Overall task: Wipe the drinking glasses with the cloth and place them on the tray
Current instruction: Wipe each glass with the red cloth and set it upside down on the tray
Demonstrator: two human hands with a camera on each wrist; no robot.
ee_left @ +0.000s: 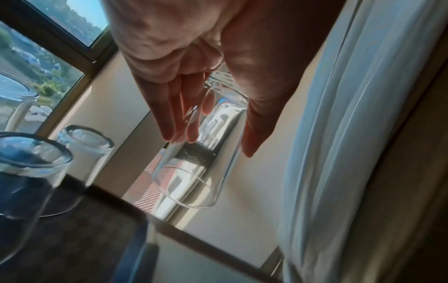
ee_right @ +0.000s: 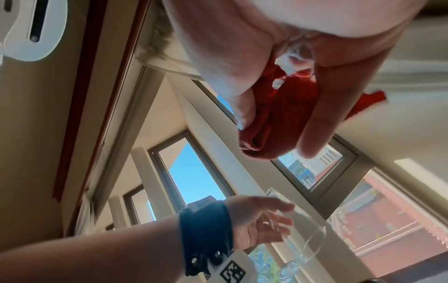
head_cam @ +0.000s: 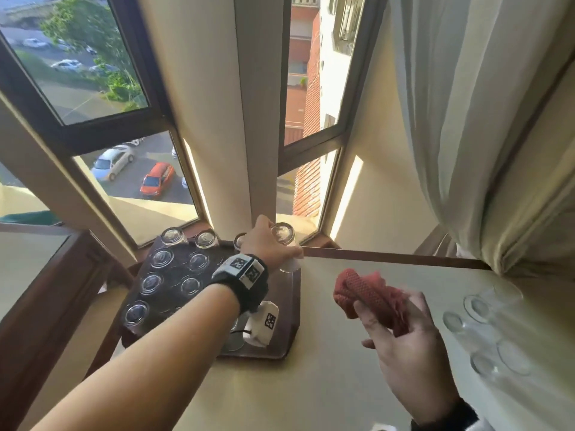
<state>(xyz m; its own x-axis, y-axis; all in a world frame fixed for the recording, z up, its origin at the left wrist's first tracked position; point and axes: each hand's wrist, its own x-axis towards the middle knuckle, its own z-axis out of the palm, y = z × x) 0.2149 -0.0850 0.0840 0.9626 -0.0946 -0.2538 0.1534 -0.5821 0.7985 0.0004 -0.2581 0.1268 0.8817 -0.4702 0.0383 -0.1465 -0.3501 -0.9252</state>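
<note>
Red cloth (head_cam: 370, 293) in right hand (head_cam: 404, 346) (bunched), glass (head_cam: 284, 244) in left hand (head_cam: 267, 241).

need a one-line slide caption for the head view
Left hand lowers an upturned glass at the tray's far right corner; right hand holds the red cloth.

One tray (head_cam: 289, 306) with at least eight upturned tray glasses (head_cam: 161, 258) I can count, maybe one or two more hidden behind the arm. Then one lone glass (head_cam: 283, 236), one red cloth (head_cam: 364, 290), and two hands. The clear glasses (head_cam: 480, 306) by the bench's (head_cam: 326, 353) right edge look like four or five, too blurry to pin down.
</note>
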